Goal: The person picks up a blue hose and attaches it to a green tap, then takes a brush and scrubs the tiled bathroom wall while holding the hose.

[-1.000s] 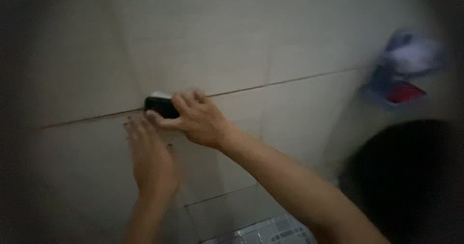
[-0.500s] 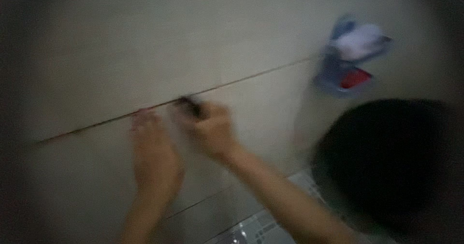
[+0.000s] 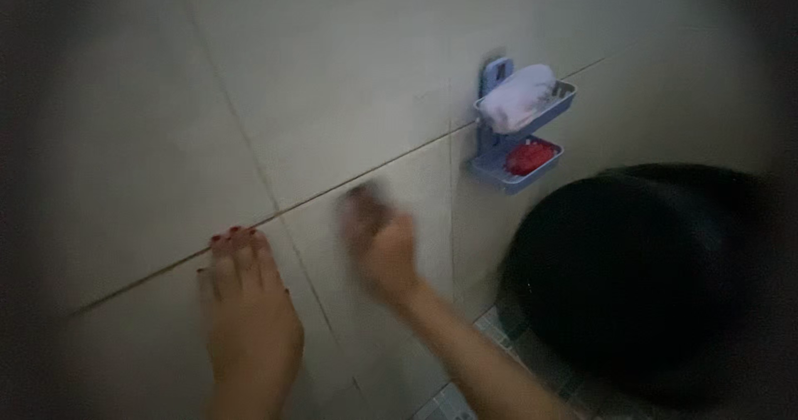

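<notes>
Hard to make out more than a small dark object [image 3: 362,194] at the fingertips of the right hand [image 3: 381,249], pressed to the tiled wall [image 3: 332,79] just under the slanting grout line [image 3: 416,147], about mid-scene. Smeared by motion, so cannot tell whether the grip is clenched on it or merely pushing it along; looks curled, no more than that.

Could easily lose the object if held only by the fingertips: a slick wall and a fast stroke would send it down toward the patterned floor [image 3: 449,403] at the near edge. Might also skin the knuckles along the grout line if pressure slips.

To the left, the left hand [image 3: 247,308] lying flat on the wall, fingers spread and released, holding nothing, red nails just touching the grout line. Likely bearing some weight, so would slide if the tile is wet and tip the whole body forward.

Further right, a blue two-tier soap rack [image 3: 501,170] on the wall, with a white bundle [image 3: 517,97] above and a red piece [image 3: 530,155] below. Close enough to the stroke to be knocked by a wide sweep rightward, spilling both. Below it, a large dark round shape [image 3: 648,279], too dim to identify.
</notes>
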